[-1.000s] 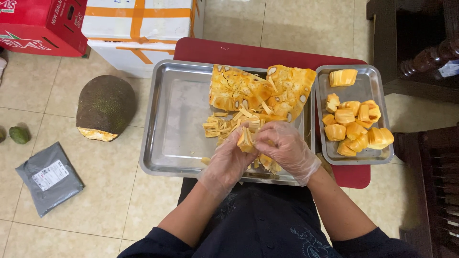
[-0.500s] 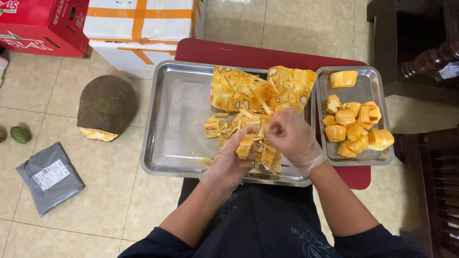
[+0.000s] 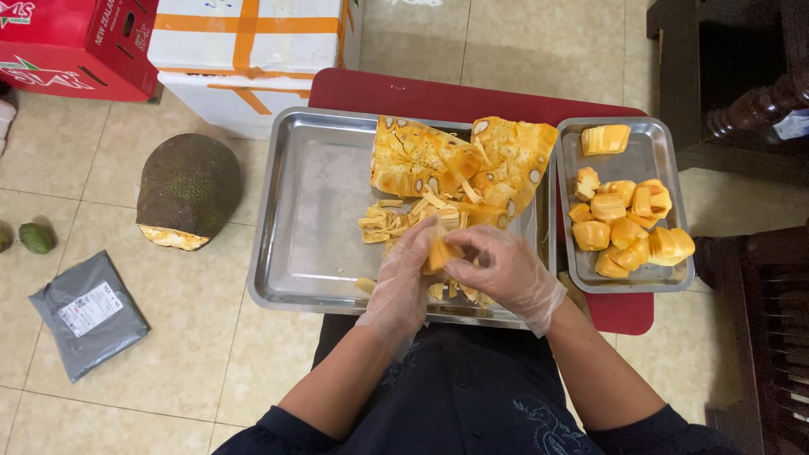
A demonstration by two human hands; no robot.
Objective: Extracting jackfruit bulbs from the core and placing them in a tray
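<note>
Left hand: we see our gloved left hand [image 3: 404, 282] pinching a jackfruit pod [image 3: 440, 253].
Right hand: our gloved right hand [image 3: 504, 274] grips the same pod.
Pod's place: over the large steel tray [image 3: 312, 211]'s near edge, beside the jackfruit slab [image 3: 459, 160].
Small tray [image 3: 649, 160]: holds cleaned pods [image 3: 628, 227].

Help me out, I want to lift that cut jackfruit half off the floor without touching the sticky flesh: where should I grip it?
Grip the jackfruit half by its rounded green-brown rind, coming from above with a hand on either flank. It lies dome-up, and its pale cut face points toward the near floor tiles, so the far and side surfaces are probably dry rind. The bumpy skin should give some purchase.
</note>
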